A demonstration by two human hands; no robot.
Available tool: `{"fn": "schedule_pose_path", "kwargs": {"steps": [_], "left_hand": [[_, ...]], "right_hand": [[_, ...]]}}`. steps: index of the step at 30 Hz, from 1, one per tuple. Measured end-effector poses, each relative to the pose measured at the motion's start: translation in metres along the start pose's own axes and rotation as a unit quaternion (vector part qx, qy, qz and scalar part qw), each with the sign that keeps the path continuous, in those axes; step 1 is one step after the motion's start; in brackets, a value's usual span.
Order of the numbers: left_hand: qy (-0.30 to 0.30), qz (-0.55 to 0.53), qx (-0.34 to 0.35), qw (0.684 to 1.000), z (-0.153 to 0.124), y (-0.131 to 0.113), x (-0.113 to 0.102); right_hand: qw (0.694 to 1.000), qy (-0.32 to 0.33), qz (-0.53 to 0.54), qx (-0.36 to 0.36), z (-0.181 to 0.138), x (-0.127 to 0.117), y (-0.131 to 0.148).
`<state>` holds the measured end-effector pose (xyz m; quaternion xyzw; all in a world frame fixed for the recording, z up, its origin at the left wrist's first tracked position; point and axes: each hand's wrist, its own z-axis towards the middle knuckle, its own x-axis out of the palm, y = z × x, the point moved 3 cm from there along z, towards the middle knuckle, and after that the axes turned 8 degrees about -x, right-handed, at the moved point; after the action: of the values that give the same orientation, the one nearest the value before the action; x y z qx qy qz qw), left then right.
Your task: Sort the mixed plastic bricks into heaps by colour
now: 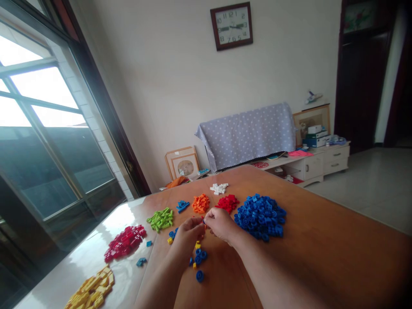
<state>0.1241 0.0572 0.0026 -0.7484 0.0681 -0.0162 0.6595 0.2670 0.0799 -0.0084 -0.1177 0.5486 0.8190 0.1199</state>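
My left hand (pixel 189 231) and my right hand (pixel 220 223) meet over the middle of the table, with the fingers of both pinched together. Specks of red and dark blue show between the fingertips, seemingly small toy bricks mostly hidden by the fingers. Under and beside my left hand lie loose blue round bricks (pixel 200 256) and a yellow brick (pixel 170 240). Close to my right hand are a red brick pile (pixel 228 203) and a large blue brick pile (pixel 260 216). An orange brick pile (pixel 201 203) sits just beyond my hands.
On the brown table (pixel 309 253) are also a green pile (pixel 161 219), a crimson pile (pixel 125 242), a yellow pile (pixel 93 289), a white pile (pixel 219 189) and a few blue strips (pixel 183 206). Teal bricks (pixel 141 262) lie at left. A low cabinet (pixel 313 167) stands behind.
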Motion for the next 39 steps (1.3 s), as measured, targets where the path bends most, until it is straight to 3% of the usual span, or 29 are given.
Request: {"fn": "schedule_pose_path", "kwargs": {"steps": [6,12,17,22,27,34,39], "left_hand": [[-0.100,0.115,0.049,0.987,-0.035,-0.016,-0.046],[-0.233,0.175,0.133,0.947,-0.043,-0.010,-0.096],[-0.261,0.232,0.162,0.923,-0.034,-0.005,-0.117],[-0.273,0.297,0.160,0.901,-0.027,0.001,-0.130],[-0.282,0.339,0.158,0.884,-0.026,0.004,-0.136],[-0.271,0.369,0.113,0.882,-0.022,0.009,-0.140],[-0.257,0.338,0.101,0.900,-0.021,0.007,-0.143]], "right_hand": [[0.992,-0.079,-0.090,-0.045,0.004,-0.053,0.009],[0.982,-0.173,-0.079,-0.013,0.002,-0.100,0.005],[0.977,-0.200,-0.058,0.042,0.002,-0.104,0.001],[0.969,-0.224,-0.102,-0.015,-0.003,-0.098,0.003],[0.958,-0.267,-0.101,-0.022,-0.011,-0.093,0.007],[0.965,-0.176,-0.192,-0.023,-0.024,-0.097,0.026],[0.954,-0.112,-0.276,0.040,-0.066,-0.120,0.006]]}}
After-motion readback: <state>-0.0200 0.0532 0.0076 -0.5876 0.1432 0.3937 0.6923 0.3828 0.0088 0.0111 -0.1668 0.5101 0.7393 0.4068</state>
